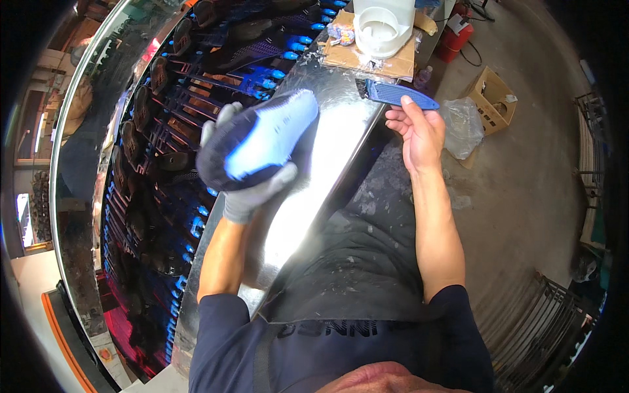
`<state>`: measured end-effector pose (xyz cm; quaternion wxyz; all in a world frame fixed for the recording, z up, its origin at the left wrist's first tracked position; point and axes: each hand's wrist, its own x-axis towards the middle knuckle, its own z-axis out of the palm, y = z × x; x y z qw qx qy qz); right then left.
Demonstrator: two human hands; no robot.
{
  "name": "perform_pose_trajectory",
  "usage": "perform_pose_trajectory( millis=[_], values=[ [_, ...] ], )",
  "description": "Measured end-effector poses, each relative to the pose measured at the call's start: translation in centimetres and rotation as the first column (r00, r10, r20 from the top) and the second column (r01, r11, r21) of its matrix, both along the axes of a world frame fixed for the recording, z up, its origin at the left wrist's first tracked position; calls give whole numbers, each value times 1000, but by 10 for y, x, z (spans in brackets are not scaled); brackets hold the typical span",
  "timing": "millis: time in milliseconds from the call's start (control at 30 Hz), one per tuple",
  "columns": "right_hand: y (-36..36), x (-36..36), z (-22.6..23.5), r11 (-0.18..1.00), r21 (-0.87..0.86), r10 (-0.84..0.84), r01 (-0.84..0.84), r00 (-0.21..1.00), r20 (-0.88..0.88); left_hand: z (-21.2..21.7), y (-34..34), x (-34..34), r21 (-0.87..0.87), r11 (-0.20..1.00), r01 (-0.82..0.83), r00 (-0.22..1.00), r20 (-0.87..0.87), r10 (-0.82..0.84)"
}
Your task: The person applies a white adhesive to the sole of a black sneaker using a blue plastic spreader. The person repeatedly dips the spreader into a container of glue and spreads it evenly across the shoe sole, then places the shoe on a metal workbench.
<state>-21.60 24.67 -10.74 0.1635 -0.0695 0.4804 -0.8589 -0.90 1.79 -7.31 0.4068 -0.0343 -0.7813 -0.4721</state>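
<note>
My left hand (252, 196), in a grey glove, is closed round a dark shoe (268, 141) with a pale blue-white face turned up. The shoe is tilted over the edge of the metal worktop and slightly blurred. Between the thumb and fingers of my bare right hand (419, 134) is a flat blue tool (403, 95) with a textured surface and a dark far end. It is above the worktop's right edge, apart from the shoe. I cannot make out the tool's exact kind.
To the left, a conveyor rack (190, 98) with blue-tipped bars carries several dark shoe parts. A shiny metal worktop (298, 216) runs alongside. White container (383, 29) stands on cardboard (334, 56) at the far end. On the floor are a carton (491, 101), plastic bag (462, 128) and red extinguisher (453, 39).
</note>
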Motion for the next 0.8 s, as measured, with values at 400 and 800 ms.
perform_pose_trajectory(
  millis=[400,800],
  values=[
    [-11,8,5,995,-9,98,-99,995,-35,-32,14,54,-534,842,78,857,468,217],
    [-33,10,-5,997,-41,65,-63,996,53,-41,-1,41,-480,867,-138,984,32,174]
  ],
)
